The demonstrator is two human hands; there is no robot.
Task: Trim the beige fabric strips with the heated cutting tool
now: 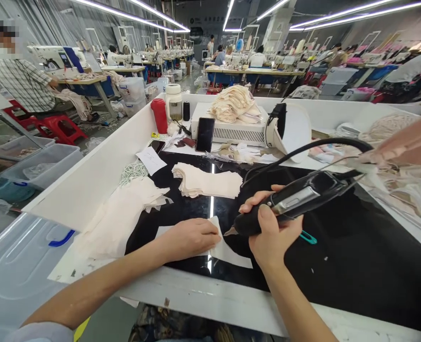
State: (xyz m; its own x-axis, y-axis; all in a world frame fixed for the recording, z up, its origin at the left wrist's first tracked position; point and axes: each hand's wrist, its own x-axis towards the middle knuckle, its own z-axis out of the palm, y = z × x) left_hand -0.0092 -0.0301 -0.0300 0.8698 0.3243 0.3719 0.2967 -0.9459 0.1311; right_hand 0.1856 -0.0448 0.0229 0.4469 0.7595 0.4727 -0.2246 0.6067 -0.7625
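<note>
My left hand rests on the black glossy work surface, its closed fingers pressing and gripping a cream fabric piece. Part of that piece is hidden under the palm. In my right hand is a black corded handheld tool with a silver lever and a pointed tip. The tip is aimed left and lies just right of the left fingertips; whether it touches the fabric I cannot tell. A layered stack of cream fabric pieces lies beyond the hands. A larger loose pile of cream pieces is on the left.
A teal snipper-like item lies right of my right hand. Behind stand a phone, a red cup and a white box topped with fabric. The black cable arcs rightward near another person's blurred hand.
</note>
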